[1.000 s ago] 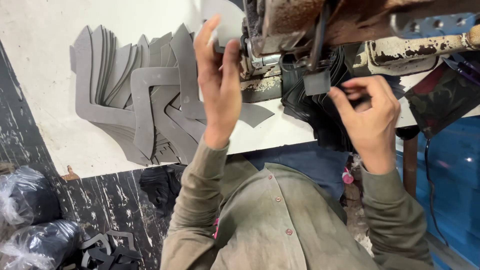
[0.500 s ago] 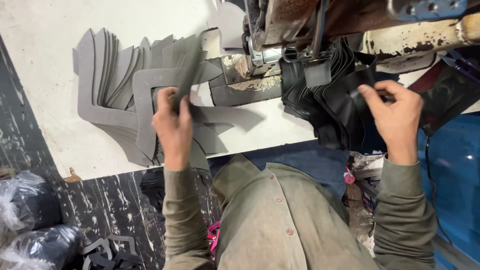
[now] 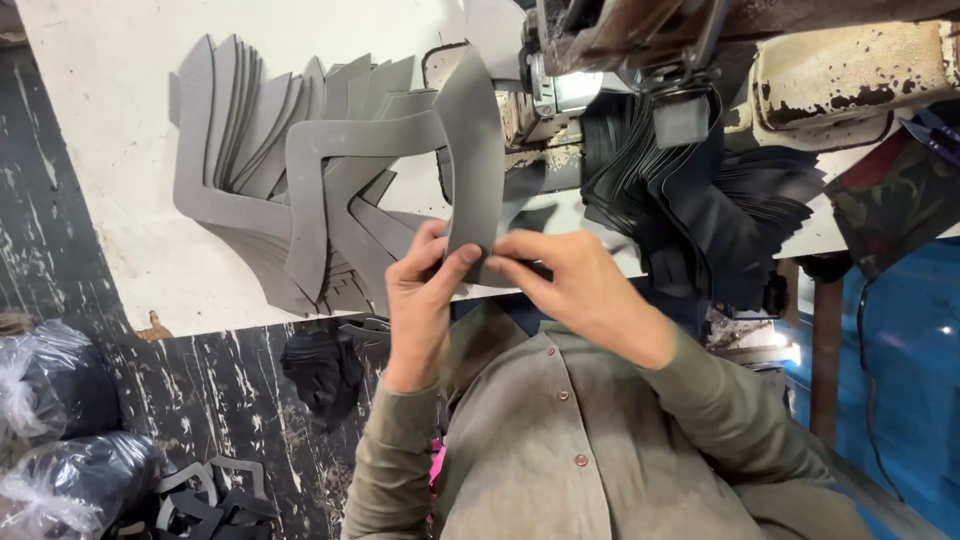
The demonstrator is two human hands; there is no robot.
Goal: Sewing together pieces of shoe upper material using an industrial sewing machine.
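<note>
Both hands meet at the centre of the frame on one grey piece (image 3: 470, 150), a curved strip of flat material that rises from the fingers toward the upper middle. Left hand (image 3: 420, 300) pinches the strip's lower end between thumb and fingers; right hand (image 3: 580, 290) closes on the same end from the other side, fingertips touching the left thumb. A small dark piece seems to sit under the right fingers, but it is too hidden to be sure.

Just left of the strip, a grey stack (image 3: 270, 190) of similar angled cut-outs lies fanned on the white table (image 3: 110, 130), filling the upper left. Above and right of the hands stands a worn sewing machine (image 3: 800, 70), its chipped cream body running along the top edge. Below it, right of centre, a black stack (image 3: 700, 200) of cut pieces spreads out.

At lower left, on the dark streaked floor (image 3: 210, 400), sit plastic bags (image 3: 60, 430) and a few loose grey offcuts (image 3: 210, 495).
</note>
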